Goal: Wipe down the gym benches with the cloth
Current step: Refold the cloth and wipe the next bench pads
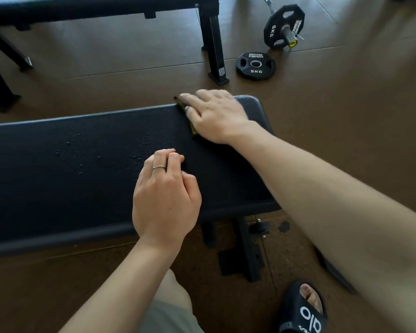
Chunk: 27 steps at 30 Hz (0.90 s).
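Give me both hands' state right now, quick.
Left hand: fingers curled, holding nothing, knuckles resting on the bench.
Right hand: fingers straight, pressing the cloth flat against the bench near its far edge.

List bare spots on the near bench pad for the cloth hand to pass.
Bench is bare left of the left hand, droplets only. A narrow strip lies between it and the right hand on the cloth. Crowded at that end.
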### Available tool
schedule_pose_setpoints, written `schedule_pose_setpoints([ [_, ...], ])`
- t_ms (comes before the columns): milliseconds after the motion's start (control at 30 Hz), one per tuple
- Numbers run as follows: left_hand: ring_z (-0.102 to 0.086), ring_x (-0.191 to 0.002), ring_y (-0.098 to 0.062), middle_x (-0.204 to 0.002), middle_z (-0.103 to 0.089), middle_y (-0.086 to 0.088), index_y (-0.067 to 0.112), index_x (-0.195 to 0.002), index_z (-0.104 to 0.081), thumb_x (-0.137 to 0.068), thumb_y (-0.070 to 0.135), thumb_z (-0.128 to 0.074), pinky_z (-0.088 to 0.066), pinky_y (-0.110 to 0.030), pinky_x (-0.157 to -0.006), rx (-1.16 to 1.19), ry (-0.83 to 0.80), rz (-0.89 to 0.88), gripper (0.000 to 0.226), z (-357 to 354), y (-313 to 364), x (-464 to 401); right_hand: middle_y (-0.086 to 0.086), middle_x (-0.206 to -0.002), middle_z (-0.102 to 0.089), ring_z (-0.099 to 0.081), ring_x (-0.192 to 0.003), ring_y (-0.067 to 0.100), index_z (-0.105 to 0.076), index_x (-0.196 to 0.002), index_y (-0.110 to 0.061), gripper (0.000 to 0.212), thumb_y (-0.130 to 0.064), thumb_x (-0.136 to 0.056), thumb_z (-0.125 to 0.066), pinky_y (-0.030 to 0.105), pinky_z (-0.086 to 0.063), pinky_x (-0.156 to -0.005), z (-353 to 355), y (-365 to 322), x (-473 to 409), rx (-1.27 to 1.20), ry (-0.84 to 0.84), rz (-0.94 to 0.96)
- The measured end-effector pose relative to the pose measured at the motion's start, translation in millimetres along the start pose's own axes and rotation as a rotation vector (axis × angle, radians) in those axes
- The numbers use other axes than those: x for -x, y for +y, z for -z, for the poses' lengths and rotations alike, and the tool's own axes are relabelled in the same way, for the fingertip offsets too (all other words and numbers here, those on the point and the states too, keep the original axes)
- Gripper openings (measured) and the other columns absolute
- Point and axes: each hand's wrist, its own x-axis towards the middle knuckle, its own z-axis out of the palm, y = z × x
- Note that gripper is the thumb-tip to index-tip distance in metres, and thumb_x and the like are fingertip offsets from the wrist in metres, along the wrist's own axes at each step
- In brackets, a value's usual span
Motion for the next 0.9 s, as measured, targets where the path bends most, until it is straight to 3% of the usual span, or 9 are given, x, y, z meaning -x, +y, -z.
schedule_pose_setpoints([
  [133,-0.062,-0.117,-0.027,-0.125,-0.065,-0.008,0.010,-0.120,-0.067,-0.096,0.024,-0.043,-0.059,-0.043,-0.090,0.017,0.012,0.004,0.037,-0.9,0.3,-0.1,0.015,-0.144,-0.050,-0.046,-0.133,0.037,-0.046,-0.146,-0.028,0.052,-0.050,-0.106,-0.023,0.044,-0.034,-0.110,8.2,55.5,11.9,-0.140,0.019,-0.362],
  [233,-0.063,-0.113,-0.027,-0.122,-0.065,-0.008,0.010,-0.119,-0.067,-0.096,0.025,-0.043,-0.059,-0.042,-0.087,0.018,0.018,-0.001,0.036,0.1,2.1,1.1,0.020,-0.146,-0.045,-0.046,-0.133,0.042,-0.029,-0.155,-0.024,0.056,-0.051,-0.106,-0.027,0.046,-0.034,-0.109,7.8,63.4,53.7,-0.406,0.016,-0.560],
  [300,-0.063,-0.113,-0.028,-0.122,-0.065,-0.009,0.010,-0.118,-0.066,-0.096,0.026,-0.042,-0.058,-0.042,-0.087,0.005,0.013,-0.002,0.037,0.4,2.9,1.2,0.024,-0.148,-0.045,-0.047,-0.131,0.045,-0.021,-0.159,-0.018,0.061,-0.050,-0.107,-0.027,0.047,-0.035,-0.106,6.3,50.8,90.7,-0.432,0.015,-0.621],
  [433,-0.062,-0.114,-0.028,-0.123,-0.065,-0.009,0.009,-0.119,-0.066,-0.096,0.027,-0.040,-0.059,-0.043,-0.088,0.007,0.004,0.000,0.039,0.2,2.9,0.8,0.021,-0.148,-0.041,-0.051,-0.125,0.043,-0.013,-0.161,-0.018,0.062,-0.049,-0.109,-0.024,0.044,-0.037,-0.089,10.3,20.0,159.3,-0.330,0.027,-0.597],
  [600,-0.062,-0.114,-0.027,-0.123,-0.065,-0.009,0.010,-0.119,-0.066,-0.097,0.025,-0.042,-0.058,-0.042,-0.088,0.017,0.006,-0.015,0.036,-1.3,1.5,0.2,0.025,-0.151,-0.037,-0.048,-0.129,0.045,-0.013,-0.160,-0.010,0.062,-0.044,-0.109,-0.023,0.049,-0.038,-0.103,12.8,29.3,118.3,-0.314,0.026,-0.597],
  [767,-0.062,-0.110,-0.026,-0.119,-0.064,-0.008,0.009,-0.117,-0.066,-0.096,0.024,-0.042,-0.057,-0.041,-0.085,0.020,0.001,-0.023,0.035,-1.4,-0.5,-0.5,0.022,-0.150,-0.038,-0.045,-0.134,0.043,-0.029,-0.152,-0.010,0.055,-0.041,-0.108,-0.020,0.049,-0.035,-0.107,13.6,42.8,28.7,-0.274,0.031,-0.577],
  [900,-0.060,-0.114,-0.024,-0.123,-0.063,-0.006,0.010,-0.121,-0.065,-0.099,0.027,-0.040,-0.054,-0.039,-0.089,0.078,-0.026,-0.035,0.037,0.5,-2.1,-0.3,0.019,-0.166,-0.016,-0.023,-0.149,0.039,-0.013,-0.163,-0.018,0.063,-0.046,-0.106,-0.014,0.048,-0.022,-0.120,8.9,32.1,54.2,-0.140,-0.045,-0.498],
])
